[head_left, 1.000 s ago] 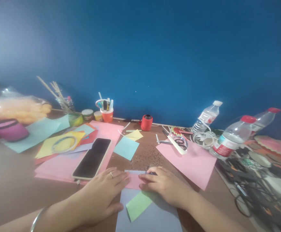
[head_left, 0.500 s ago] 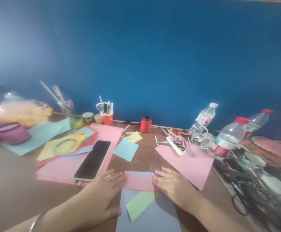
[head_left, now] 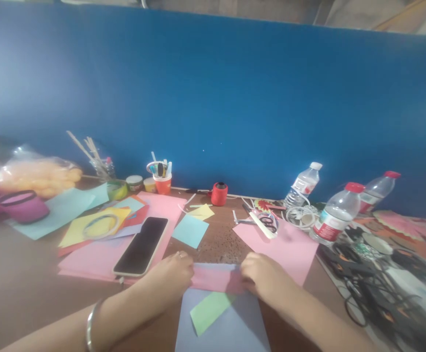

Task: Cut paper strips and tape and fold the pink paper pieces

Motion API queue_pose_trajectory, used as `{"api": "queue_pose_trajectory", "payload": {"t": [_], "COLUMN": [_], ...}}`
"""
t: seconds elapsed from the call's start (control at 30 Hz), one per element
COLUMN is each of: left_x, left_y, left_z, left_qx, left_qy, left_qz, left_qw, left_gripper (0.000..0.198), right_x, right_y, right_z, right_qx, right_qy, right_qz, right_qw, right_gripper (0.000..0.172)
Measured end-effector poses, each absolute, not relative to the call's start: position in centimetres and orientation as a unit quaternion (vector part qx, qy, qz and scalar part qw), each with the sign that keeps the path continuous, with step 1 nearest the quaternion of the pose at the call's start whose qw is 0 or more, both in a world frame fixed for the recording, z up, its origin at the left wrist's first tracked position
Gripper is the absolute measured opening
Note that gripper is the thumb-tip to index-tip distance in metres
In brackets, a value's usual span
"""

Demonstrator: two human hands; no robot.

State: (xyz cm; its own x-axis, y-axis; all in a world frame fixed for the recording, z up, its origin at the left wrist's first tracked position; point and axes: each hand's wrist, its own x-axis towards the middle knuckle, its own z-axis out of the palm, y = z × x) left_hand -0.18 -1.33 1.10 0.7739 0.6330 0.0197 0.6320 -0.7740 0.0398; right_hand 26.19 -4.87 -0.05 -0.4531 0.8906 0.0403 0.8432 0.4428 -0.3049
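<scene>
A pink folded paper strip [head_left: 215, 279] with a lavender far edge lies crosswise in front of me. My left hand [head_left: 174, 274] is closed at its left end, fingers curled over the edge. At the right end my right hand [head_left: 260, 275] is likewise curled and closed, its fingertips partly hidden. Under the strip's near side a lavender sheet of paper [head_left: 231, 327] reaches toward me. A small green paper piece [head_left: 211, 313] rests slantwise on that sheet, just below the strip.
Left of my hands a phone [head_left: 141, 247] lies on pink paper [head_left: 88, 264]. Beyond are a blue paper square [head_left: 190, 231], a red round object [head_left: 219, 194] and a cup of pens [head_left: 162, 184]. To the right are scissors [head_left: 269, 223], pink paper [head_left: 297, 249], bottles [head_left: 335, 217] and tangled cables [head_left: 374, 293].
Both hands have gone from lying flat with fingers stretched to curled at the strip's ends. My head view has tilted up slightly, showing the top of the blue partition.
</scene>
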Motion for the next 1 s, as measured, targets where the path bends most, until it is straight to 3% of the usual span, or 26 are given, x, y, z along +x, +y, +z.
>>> {"api": "queue_pose_trajectory", "payload": {"t": [0.03,0.13,0.2,0.43,0.6,1.0], "left_x": [0.1,0.4,0.3,0.8,2.4,5.1], "left_y": [-1.0,0.1,0.7,2.6,3.8,3.8], "left_z": [1.0,1.1,1.4,1.3,0.8,0.4], "left_qx": [0.942,0.935,0.927,0.908,0.897,0.897], "left_qy": [0.334,0.35,0.362,0.392,0.424,0.431], "left_qz": [0.015,0.016,0.013,0.013,0.039,0.065], "left_qw": [0.021,0.064,0.096,0.145,0.121,0.07], "left_gripper": [0.016,0.022,0.031,0.025,0.016,0.017], "right_x": [26.0,25.5,25.2,25.9,26.7,26.2], "right_y": [-4.3,-3.1,-2.7,-1.1,0.5,0.1], "right_z": [0.5,1.3,1.3,-0.3,-1.9,-1.8], "right_qx": [-0.52,-0.536,-0.549,-0.571,-0.602,-0.564], "right_qy": [-0.837,-0.823,-0.813,-0.787,-0.756,-0.782], "right_qz": [0.143,0.173,0.184,0.215,0.202,0.145], "right_qw": [0.089,0.074,0.066,0.099,0.159,0.221], "right_gripper": [0.008,0.029,0.034,0.024,0.023,0.014]}}
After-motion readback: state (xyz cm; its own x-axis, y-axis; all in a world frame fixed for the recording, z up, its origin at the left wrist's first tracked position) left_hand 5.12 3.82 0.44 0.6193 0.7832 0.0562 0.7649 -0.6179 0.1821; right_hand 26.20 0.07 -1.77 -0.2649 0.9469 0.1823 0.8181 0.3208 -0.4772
